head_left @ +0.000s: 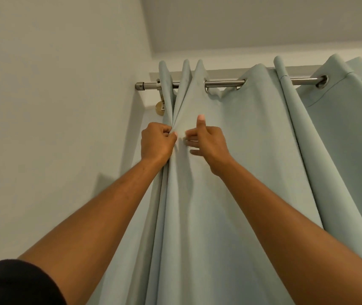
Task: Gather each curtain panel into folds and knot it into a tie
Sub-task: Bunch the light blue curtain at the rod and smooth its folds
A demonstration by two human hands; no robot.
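Left grip (pixel 158 144) pinches folds of the pale-green eyelet curtain panel (pixel 252 172); right grip (pixel 208 146), at three o'clock, rests splayed open on it — pinched folds may slip.

We see a shiny metal rod (pixel 222 81) that runs high across the scene, from the left to the right edge. Its left end has a round cap (pixel 139 86). Just right of the cap, a bracket (pixel 159 107) goes down from the rod to a round golden base. A pale wall (pixel 54 95) fills the left side. Above is a grey ceiling (pixel 263 23).
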